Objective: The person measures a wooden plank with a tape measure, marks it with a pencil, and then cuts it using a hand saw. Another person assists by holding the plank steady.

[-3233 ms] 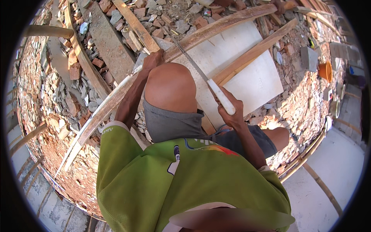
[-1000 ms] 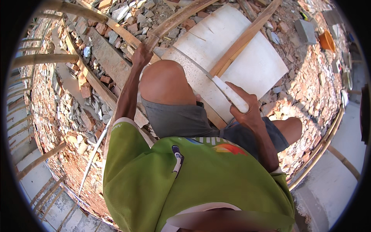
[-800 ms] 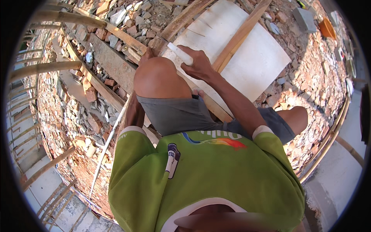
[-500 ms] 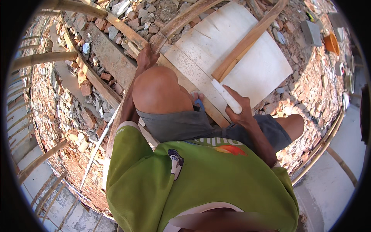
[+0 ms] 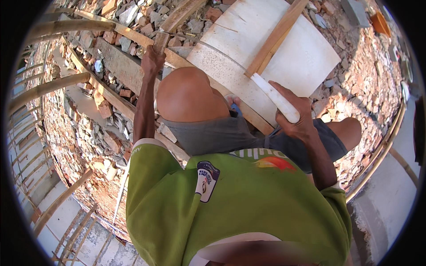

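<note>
My left hand (image 5: pixel 153 62) is closed around a short wooden piece (image 5: pixel 160 42) beyond my raised knee. A thin pale metal edge shows at that piece's far end, beside a longer timber. In my right hand (image 5: pixel 298 111) lies a long white bar (image 5: pixel 276 97), gripped at its near end with the fingers partly hidden beneath. Its far tip is at the cut end of a brown wooden beam (image 5: pixel 279 35), which slants across a large white board (image 5: pixel 306 66). Brown specks dot the board's left strip.
A narrow plank (image 5: pixel 257 119) runs along the board's near edge, by my sandalled foot (image 5: pixel 234 103). Broken brick and rubble (image 5: pixel 80 133) spread around. Bamboo poles (image 5: pixel 62 84) stick in from the left. A grey block (image 5: pixel 355 13) and an orange container (image 5: pixel 380 23) are at far right.
My left hand has moved left, away from the knee, and the wooden piece in it stands more upright in the picture. My right hand keeps the white bar at the beam's end. The view has shifted.
</note>
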Tool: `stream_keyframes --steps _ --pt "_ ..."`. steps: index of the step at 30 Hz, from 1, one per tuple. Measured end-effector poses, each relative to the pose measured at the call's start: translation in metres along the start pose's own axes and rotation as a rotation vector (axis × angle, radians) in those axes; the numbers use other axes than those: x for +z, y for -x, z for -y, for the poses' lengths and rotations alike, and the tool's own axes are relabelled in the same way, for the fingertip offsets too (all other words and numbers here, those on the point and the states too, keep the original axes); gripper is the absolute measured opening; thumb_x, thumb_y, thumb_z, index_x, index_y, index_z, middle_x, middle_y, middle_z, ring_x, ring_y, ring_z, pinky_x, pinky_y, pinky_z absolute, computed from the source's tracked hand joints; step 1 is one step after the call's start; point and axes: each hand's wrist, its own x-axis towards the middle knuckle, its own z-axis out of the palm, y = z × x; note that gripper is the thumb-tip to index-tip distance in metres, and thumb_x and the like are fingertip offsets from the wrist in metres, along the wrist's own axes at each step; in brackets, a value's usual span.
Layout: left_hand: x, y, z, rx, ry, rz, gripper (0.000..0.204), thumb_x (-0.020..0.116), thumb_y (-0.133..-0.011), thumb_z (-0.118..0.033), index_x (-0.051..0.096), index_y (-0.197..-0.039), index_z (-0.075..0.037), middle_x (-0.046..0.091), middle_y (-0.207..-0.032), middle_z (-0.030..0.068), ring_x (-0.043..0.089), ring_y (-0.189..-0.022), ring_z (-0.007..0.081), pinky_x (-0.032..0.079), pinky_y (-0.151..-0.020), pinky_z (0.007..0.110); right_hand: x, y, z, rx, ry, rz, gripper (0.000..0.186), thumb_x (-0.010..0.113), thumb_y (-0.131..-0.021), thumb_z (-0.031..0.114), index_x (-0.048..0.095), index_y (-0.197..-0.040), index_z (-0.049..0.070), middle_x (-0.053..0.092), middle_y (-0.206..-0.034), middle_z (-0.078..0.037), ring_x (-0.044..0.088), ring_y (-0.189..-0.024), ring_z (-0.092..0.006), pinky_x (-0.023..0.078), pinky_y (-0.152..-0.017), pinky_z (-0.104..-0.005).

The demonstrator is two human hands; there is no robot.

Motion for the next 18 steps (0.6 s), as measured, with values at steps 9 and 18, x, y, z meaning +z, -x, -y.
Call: stream_keyframes --steps 9,18 --pt "0.002 0.007 0.000 0.056 0.263 0.101 0.057 0.078 -0.071 -0.030 0.059 -0.112 0.004 0.069 -0.095 0.0236 0.068 -0.088 0.0367 0.051 -0.079 0.044 -0.051 -0.008 0.042 0.141 0.002 0.032 0.062 0.054 -0.069 -0.008 0.063 -0.130 0.000 0.074 -0.102 -0.015 0.071 -0.088 -0.0136 0.054 -0.080 -0.0255" --pt "0.005 0.015 -0.004 0.104 0.210 0.053 0.056 0.078 -0.069 -0.033 0.061 -0.109 0.004 0.068 -0.090 0.0203 0.067 -0.085 0.0361 0.050 -0.077 0.044 0.040 -0.056 -0.002 -0.137 -0.154 -0.103 0.059 0.060 -0.073 -0.006 0.059 -0.132 -0.003 0.071 -0.116 -0.019 0.071 -0.095 -0.0162 0.054 -0.082 -0.0259"
